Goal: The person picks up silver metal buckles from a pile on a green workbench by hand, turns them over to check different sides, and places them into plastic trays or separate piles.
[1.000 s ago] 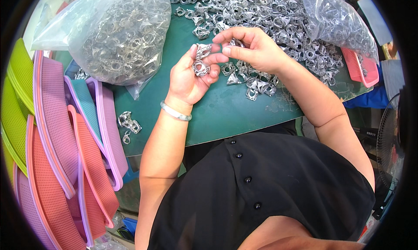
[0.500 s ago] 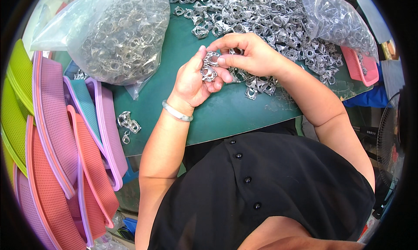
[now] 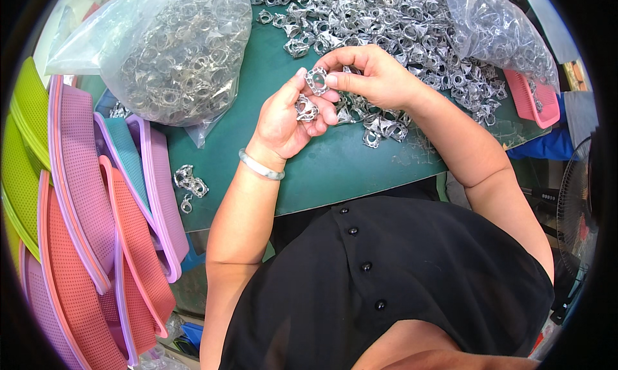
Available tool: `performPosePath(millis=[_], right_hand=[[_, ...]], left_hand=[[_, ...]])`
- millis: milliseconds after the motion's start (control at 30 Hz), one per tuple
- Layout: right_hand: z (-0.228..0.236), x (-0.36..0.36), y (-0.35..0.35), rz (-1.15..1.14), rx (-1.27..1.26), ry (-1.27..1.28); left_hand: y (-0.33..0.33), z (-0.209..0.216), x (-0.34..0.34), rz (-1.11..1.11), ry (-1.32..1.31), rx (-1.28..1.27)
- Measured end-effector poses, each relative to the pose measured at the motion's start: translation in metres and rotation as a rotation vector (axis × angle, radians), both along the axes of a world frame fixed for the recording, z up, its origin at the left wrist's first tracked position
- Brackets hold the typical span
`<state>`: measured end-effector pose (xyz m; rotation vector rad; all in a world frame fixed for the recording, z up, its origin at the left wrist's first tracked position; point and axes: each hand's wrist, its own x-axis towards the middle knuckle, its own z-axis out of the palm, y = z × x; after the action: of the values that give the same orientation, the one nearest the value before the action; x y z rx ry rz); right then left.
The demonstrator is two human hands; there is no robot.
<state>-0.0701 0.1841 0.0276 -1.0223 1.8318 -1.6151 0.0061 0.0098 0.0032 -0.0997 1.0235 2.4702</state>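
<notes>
1. Far left, we see stacked plastic baskets, green, purple and coral, standing on edge, probably to save room.
2. Next, a clear bag bulges with metal pieces; a few loose pieces lie below it on the green table, apart from the heap.
3. Near the centre, our left hand is palm up, fingers curled around the lower ring piece, seemingly to cradle it.
4. Just above, our right hand has thumb and forefinger clamped on the upper ring piece, beside our left thumb; the two-handed hold likely steadies it.
5. Both pieces look silvery and shiny, with a round opening and an openwork edge; finer detail is too small to tell.
6. Behind and right, similar pieces form a loose heap, within easy reach.
7. Far right, a second bag leans over a pink basket.
</notes>
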Motion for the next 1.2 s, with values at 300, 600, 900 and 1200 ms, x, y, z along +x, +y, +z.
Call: performPosePath(millis=[300,600,900,1200], right_hand=[[0.0009,0.0006,-0.0001,-0.030,-0.033,-0.040],[0.0034,0.0018,0.0006,-0.056,-0.014,-0.106],[0.0054,0.0032,0.0012,-0.072,0.000,-0.059],[0.0057,0.0036,0.0012,-0.071,-0.010,-0.050]], left_hand=[[0.0020,0.0043,0.0008,0.044,-0.035,0.058],[-0.0006,0.0015,-0.0002,-0.005,-0.001,0.083],[-0.0008,0.0024,-0.0003,0.000,-0.026,0.058],[-0.0015,0.0010,-0.0009,-0.012,-0.013,0.058]])
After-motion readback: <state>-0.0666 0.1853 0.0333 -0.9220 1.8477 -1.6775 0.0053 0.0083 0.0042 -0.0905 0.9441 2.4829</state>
